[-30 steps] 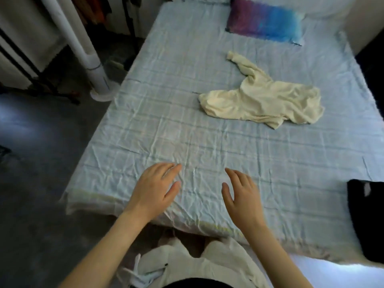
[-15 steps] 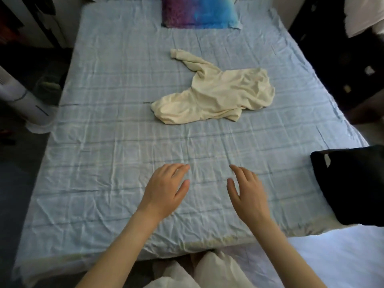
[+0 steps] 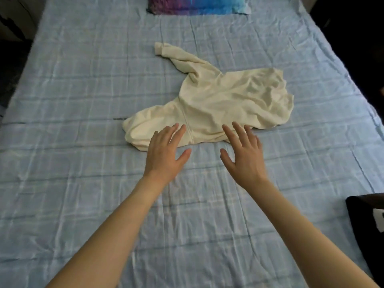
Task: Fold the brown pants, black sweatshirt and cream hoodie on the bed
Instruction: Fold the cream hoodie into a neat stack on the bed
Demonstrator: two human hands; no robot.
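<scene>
The cream hoodie [image 3: 224, 100] lies crumpled in the middle of the bed [image 3: 83, 100], one sleeve pointing up and left. My left hand [image 3: 164, 154] is stretched out flat, fingers apart, its fingertips over the hoodie's near edge. My right hand [image 3: 245, 156] is spread the same way, fingertips at the hoodie's lower right edge. Neither hand holds anything. A folded black garment [image 3: 367, 217] lies at the bed's right edge, partly cut off by the frame. The brown pants are not in view.
A purple and blue pillow [image 3: 197, 5] lies at the head of the bed. The blue checked sheet is wrinkled. Dark floor shows along the left side and dark furniture at the far right.
Both arms have reached forward from the near part of the bed to the hoodie's near edge. The view has moved closer over the bed, and the black garment now sits lower right.
</scene>
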